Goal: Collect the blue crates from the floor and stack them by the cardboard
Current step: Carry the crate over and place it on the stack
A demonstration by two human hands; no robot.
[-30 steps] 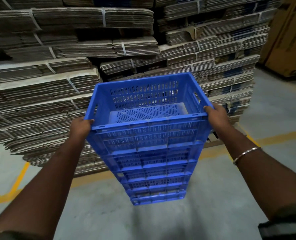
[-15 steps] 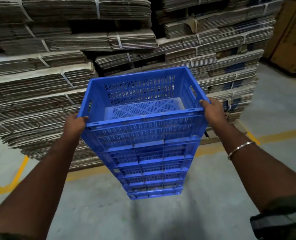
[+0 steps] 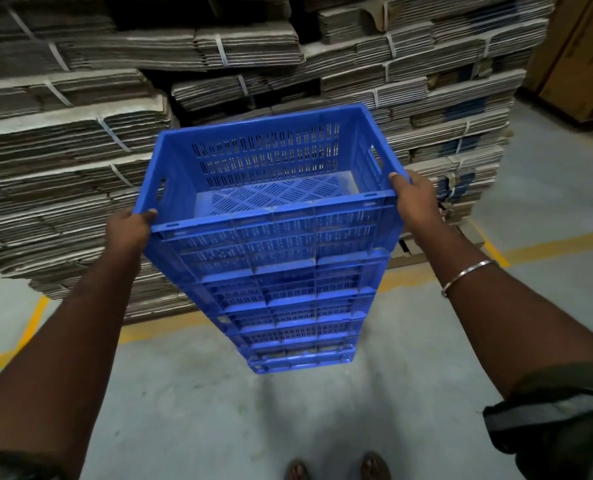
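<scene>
A tall stack of blue slotted crates [image 3: 288, 292] stands on the grey floor in front of me. The top crate [image 3: 271, 233] is empty. My left hand [image 3: 128, 228] grips its rim at the near left corner, thumb over the edge. My right hand [image 3: 414, 200] grips the rim at the near right corner. Bundles of flattened cardboard [image 3: 80, 174] are piled high just behind and to the left of the stack.
More strapped cardboard bundles [image 3: 444, 98] rise at the back right on a pallet. A yellow floor line [image 3: 548, 244] runs along the cardboard's foot. A brown board [image 3: 579, 64] leans at the far right. My feet [image 3: 336, 467] stand on open concrete floor.
The view has tilted down, so the stack's base and my feet show. Both hands keep their grip on the top crate's rim; the stack sits a little lower in view.
</scene>
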